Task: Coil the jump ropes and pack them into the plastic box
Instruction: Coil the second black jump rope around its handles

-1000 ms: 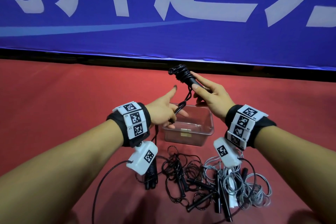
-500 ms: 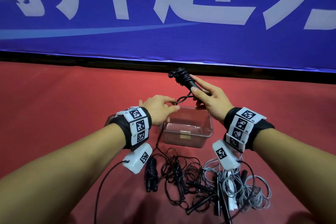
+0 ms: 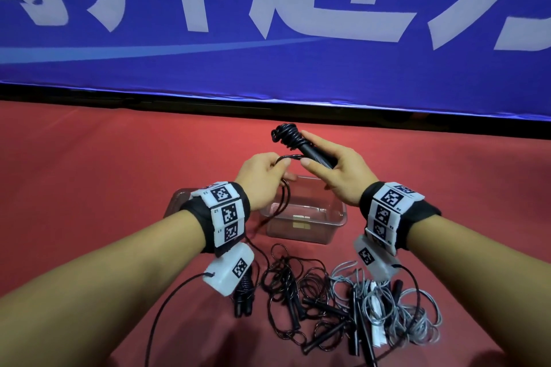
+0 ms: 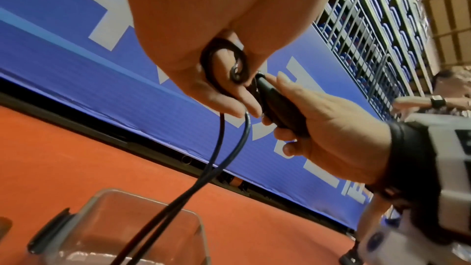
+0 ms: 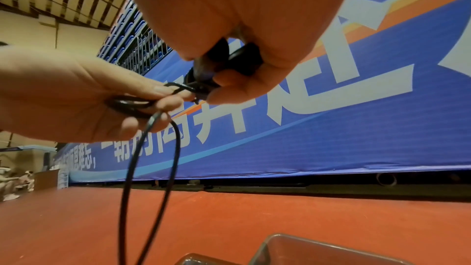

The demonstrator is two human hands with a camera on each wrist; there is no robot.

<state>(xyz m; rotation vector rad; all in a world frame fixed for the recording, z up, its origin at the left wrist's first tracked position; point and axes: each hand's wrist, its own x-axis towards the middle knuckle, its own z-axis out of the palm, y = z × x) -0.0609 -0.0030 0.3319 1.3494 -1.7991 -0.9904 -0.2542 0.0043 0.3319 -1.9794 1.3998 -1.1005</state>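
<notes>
Here the black jump rope (image 3: 293,140) is held up in the air above the plastic box (image 3: 337,217), between the two hands. Its handle (image 3: 316,155) points up and away toward the banner, with turns of cord wound in a dark bundle round its far end. The right hand (image 3: 337,176) grips the handle — fingers curled under it, thumb lying along the top, as the left wrist view also shows. The left hand (image 3: 262,179) sits just beside it, thumb and fingertips pinching a small loop of the same cord close to the handle; in the right wrist view that loop lies across the left fingers (image 5: 142,96). From the left hand two strands of cord (image 4: 216,168) hang down side by side, over the near left part of the box, and run on toward the floor.

The box is clear, stands on the red floor (image 3: 89,173) just below the hands, and its lid (image 3: 176,202) lies beside it on the left, partly hidden by the left wrist. Nearer the person lies a loose heap of other ropes — black ones (image 3: 298,301) in the middle and left, grey ones (image 3: 411,316) to the right, their handles tangled among the loops. A blue banner (image 3: 268,24) with large pale characters runs along the back edge of the floor.
</notes>
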